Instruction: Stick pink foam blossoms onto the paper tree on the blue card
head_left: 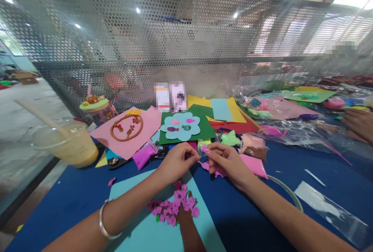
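Hands [176,163] curled nearly closed, right hand [229,162] pinching pink clay [204,148]

Showed pink in the clay [204,149] at the grip, turquoise in the sheet [147,230] below it, magenta in the blossoms [175,207], brown in the trunk [188,223], navy in the tabletop [227,209] around.

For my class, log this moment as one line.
right hand: holds pink piece; left hand: near it; light-blue sheet: pink blossoms, brown trunk

On the left we see a plastic cup [76,149] with a straw [37,115]; behind, there stands a metal mesh [122,42].
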### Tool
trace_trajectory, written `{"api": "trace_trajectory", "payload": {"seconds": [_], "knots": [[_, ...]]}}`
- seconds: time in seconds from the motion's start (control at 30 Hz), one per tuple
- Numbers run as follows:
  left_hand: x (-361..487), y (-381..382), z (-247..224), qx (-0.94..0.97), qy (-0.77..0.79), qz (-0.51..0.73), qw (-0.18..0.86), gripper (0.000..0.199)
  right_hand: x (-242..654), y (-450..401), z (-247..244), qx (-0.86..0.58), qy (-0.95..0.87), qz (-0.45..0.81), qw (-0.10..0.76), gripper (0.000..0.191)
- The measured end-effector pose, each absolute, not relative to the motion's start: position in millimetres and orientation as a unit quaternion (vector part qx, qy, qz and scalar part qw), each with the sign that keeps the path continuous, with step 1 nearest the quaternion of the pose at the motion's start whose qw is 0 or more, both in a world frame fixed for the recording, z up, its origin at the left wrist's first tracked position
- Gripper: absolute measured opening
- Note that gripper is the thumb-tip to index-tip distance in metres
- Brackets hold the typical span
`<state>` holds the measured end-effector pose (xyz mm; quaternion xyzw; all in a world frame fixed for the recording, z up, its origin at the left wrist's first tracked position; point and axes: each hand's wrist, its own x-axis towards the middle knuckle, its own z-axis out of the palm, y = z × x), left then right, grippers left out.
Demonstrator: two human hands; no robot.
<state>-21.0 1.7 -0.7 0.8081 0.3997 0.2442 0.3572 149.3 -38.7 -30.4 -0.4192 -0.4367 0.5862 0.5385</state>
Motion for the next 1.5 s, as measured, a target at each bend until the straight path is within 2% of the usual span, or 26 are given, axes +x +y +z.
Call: {"api": "trace_trajectory", "payload": {"seconds": [0.3, 0.5, 0.7, 0.87, 1.0, 1.1, 1.23, 1.5], "knots": [[-18.8, 3.0, 6.1, 0.639, 0.428, 0.347, 0.537, 0.023, 149.5, -39.9, -26.6, -0.414, -0.388, 0.590, 0.574, 0.036], [-17.6, -2.2, 12.8, 0.594, 0.435, 0.375, 0.563, 0.021, 150.5, -40.6, -21.6, -0.411, -0.378, 0.583, 0.590, 0.035], [-18.4, -5.6, 13.9, 0.600, 0.423, 0.352, 0.581, 0.017, 151.2, -41.5, -19.4, -0.408, -0.375, 0.577, 0.599, 0.034], [-15.6, -5.4, 4.4, 0.663, 0.427, 0.329, 0.520, 0.018, 152.8, -41.1, -19.6, -0.406, -0.378, 0.575, 0.601, 0.032], [-14.5, -6.3, -4.1, 0.809, 0.398, 0.297, 0.315, 0.010, 152.5, -40.4, -18.1, -0.419, -0.369, 0.559, 0.612, 0.034], [-16.3, -8.4, -7.8, 0.874, 0.361, 0.243, 0.215, 0.022, 150.0, -40.2, -16.8, -0.423, -0.361, 0.561, 0.614, 0.036], [-18.8, -10.2, -9.0, 0.904, 0.334, 0.185, 0.195, 0.036, 146.9, -39.9, -17.3, -0.433, -0.353, 0.569, 0.603, 0.038], [-20.8, -12.6, 2.1, 0.928, 0.300, 0.122, 0.186, 0.039, 147.7, -38.5, -19.0, -0.449, -0.358, 0.571, 0.587, 0.040]]}}
